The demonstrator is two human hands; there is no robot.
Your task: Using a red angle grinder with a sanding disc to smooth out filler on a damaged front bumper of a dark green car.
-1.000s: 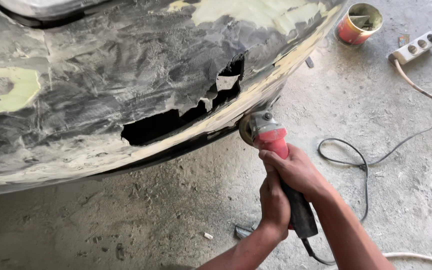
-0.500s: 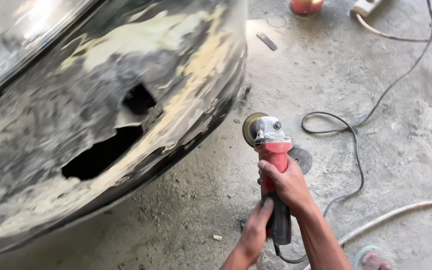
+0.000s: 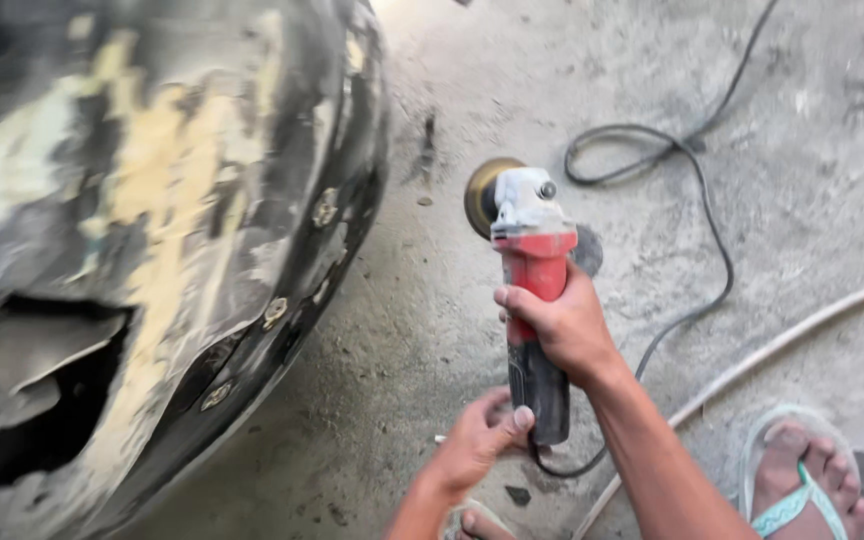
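Our right hand [image 3: 564, 325] gripped the red angle grinder [image 3: 530, 290] mid-body, left hand [image 3: 477, 440] clasping its rear, its long axis pointing away, disc beside the bumper [image 3: 202, 250].

A sanded car bumper [image 3: 182, 250], black cable [image 3: 692, 170], and sandalled foot [image 3: 802, 480] on concrete.

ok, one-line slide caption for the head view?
Right hand and left hand hold a red angle grinder beside a cracked car bumper.
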